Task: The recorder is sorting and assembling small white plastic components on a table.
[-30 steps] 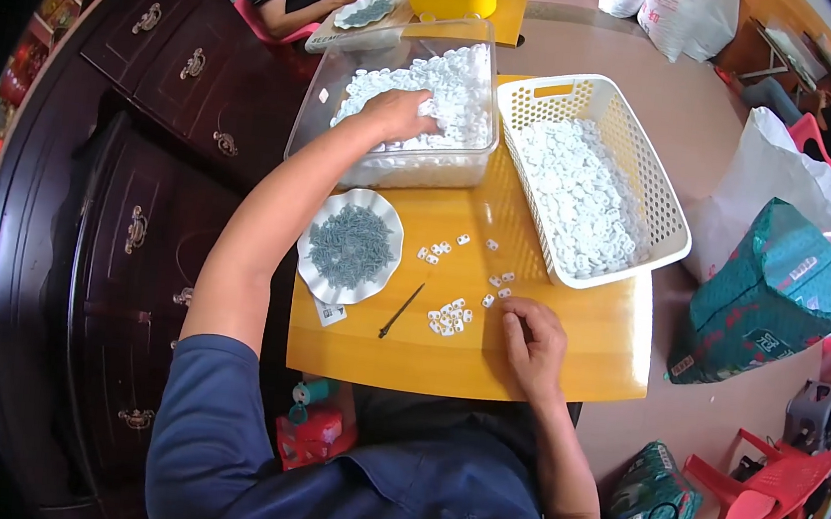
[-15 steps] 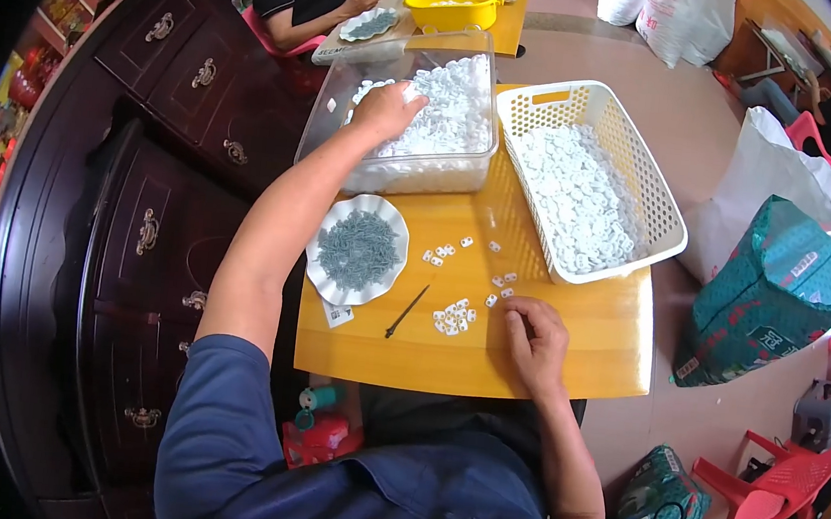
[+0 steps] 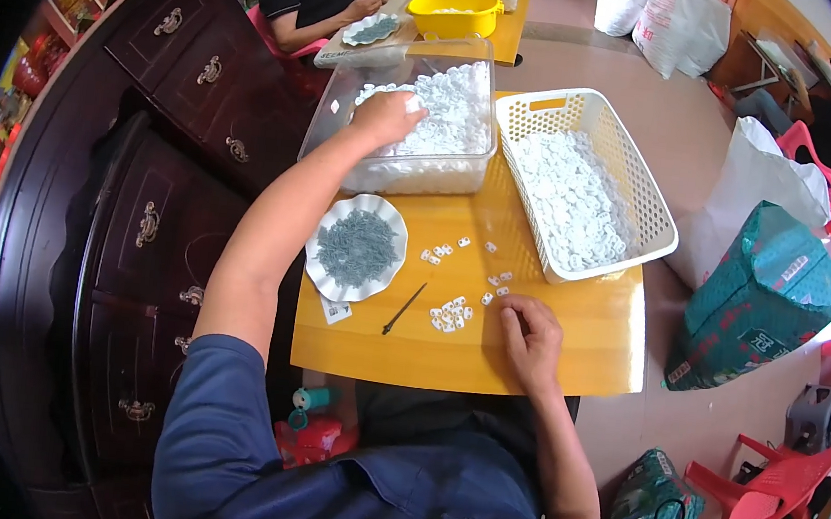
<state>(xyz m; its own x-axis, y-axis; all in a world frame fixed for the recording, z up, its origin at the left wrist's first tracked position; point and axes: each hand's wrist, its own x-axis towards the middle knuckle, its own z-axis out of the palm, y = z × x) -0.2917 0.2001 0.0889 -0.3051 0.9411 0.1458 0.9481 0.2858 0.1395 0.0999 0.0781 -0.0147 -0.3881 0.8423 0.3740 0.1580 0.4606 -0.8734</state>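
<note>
My left hand (image 3: 387, 120) reaches into a clear plastic bin (image 3: 413, 177) heaped with small white plastic pieces (image 3: 456, 98). Its fingers are closed, and white shows between thumb and fingertips. On the table's right front part rests my right hand (image 3: 532, 343), fingers curled in and thumb close to the forefinger; whatever may be inside is hidden. Just beside its fingertips lie a few loose white pieces (image 3: 502, 291) with dark holes. A small pile of similar pieces (image 3: 450, 314) sits further left, with more pieces (image 3: 436, 254) behind it.
A scalloped white plate (image 3: 388, 282) holds grey-green pins. Next to it lies a thin dark pointed tool (image 3: 404, 308). A white perforated basket (image 3: 652, 217) of white pieces stands at the right. Dark drawers (image 3: 145, 314) flank the left. Another person works beyond, near a yellow tub (image 3: 448, 25).
My left hand has shifted slightly within the bin, and white now shows at its fingertips. My right hand stays in place. The whole view has moved a little.
</note>
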